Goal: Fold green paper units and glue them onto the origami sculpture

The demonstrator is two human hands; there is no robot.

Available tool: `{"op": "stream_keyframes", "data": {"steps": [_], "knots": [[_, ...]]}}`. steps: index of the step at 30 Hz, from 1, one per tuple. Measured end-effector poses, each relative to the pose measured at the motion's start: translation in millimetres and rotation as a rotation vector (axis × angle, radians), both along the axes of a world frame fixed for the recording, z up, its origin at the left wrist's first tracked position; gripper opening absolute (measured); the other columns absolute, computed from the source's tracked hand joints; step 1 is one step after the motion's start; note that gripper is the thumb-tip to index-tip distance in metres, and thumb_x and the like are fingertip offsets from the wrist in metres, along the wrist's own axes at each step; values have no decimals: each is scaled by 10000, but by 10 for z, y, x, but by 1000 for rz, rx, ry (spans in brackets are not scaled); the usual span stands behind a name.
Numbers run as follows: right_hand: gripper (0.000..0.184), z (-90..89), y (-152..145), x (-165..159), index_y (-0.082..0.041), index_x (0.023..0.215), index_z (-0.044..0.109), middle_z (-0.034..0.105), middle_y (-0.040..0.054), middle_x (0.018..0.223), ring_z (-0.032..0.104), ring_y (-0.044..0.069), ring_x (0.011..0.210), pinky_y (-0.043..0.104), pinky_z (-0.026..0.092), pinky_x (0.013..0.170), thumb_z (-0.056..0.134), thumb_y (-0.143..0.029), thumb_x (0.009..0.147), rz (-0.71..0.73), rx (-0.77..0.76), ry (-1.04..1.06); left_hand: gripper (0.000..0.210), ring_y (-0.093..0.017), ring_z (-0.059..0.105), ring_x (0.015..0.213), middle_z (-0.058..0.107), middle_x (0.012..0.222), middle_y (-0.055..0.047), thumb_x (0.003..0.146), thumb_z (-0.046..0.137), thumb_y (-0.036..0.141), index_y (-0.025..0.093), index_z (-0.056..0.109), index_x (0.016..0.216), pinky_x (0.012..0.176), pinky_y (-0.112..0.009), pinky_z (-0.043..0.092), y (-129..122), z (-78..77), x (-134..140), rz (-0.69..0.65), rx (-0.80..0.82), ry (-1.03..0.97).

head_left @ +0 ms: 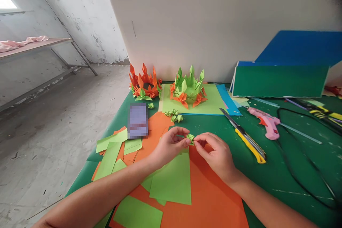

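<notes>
Green paper, folded into a small piece [190, 137], sits between the two hands in the head view, above the edge of a flat green sheet [173, 181]. Each grip pinches it by the fingertips: left hand [171, 144] at one side, right hand [215, 149] at the other. Too hard a squeeze could crush its creases; uneven pulling might tear it. Swinging wide, the right forearm could snag the black cable [290, 169] and drag the pink glue gun [267, 123], or brush the yellow cutter [248, 142]. Scraps litter the green-topped bench [205, 123]. Beyond lie bare grey floor [66, 121], scuffed white wall [82, 17] and another table [34, 45] bearing pink cloth [22, 43].
</notes>
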State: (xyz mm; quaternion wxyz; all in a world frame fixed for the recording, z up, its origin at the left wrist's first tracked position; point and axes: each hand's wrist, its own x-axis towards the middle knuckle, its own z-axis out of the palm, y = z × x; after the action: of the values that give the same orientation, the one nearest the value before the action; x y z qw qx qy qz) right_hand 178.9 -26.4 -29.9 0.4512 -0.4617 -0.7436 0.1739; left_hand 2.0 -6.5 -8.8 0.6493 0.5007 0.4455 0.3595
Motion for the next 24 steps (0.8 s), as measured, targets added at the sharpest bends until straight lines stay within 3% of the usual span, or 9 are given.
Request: {"op": "stream_keyframes", "data": {"steps": [5, 16, 21, 24], "knots": [[72, 12, -10, -5, -224, 817, 596, 618, -2, 754, 566, 136, 685, 265, 469, 637, 592, -171, 864, -28, 7, 40, 375, -124, 595, 741, 639, 816, -30, 698, 756, 404, 142, 640, 939, 713, -270, 483, 2, -17, 6, 47, -14, -32], [60, 0, -16, -20, -232, 845, 592, 614, 1, 788, 585, 139, 715, 249, 477, 644, 563, -195, 882, -55, -95, 119, 378, -131, 588, 777, 651, 884, -38, 665, 789, 338, 165, 699, 989, 733, -265, 515, -51, -52, 27, 73, 121, -56], [83, 47, -11, 3, -221, 821, 580, 612, 1, 766, 564, 141, 711, 266, 459, 659, 568, -157, 871, -15, 12, 27, 369, -139, 588, 723, 649, 743, -28, 703, 746, 402, 149, 720, 971, 714, -276, 505, -22, -51, 30, 62, 69, 7], [98, 66, -11, 14, -215, 816, 574, 597, -1, 724, 538, 139, 678, 274, 440, 643, 565, -134, 870, 1, 76, -53, 374, -148, 596, 707, 633, 729, -30, 798, 644, 436, 155, 704, 1038, 721, -294, 504, -39, -66, 28, 14, 150, 74]]}}
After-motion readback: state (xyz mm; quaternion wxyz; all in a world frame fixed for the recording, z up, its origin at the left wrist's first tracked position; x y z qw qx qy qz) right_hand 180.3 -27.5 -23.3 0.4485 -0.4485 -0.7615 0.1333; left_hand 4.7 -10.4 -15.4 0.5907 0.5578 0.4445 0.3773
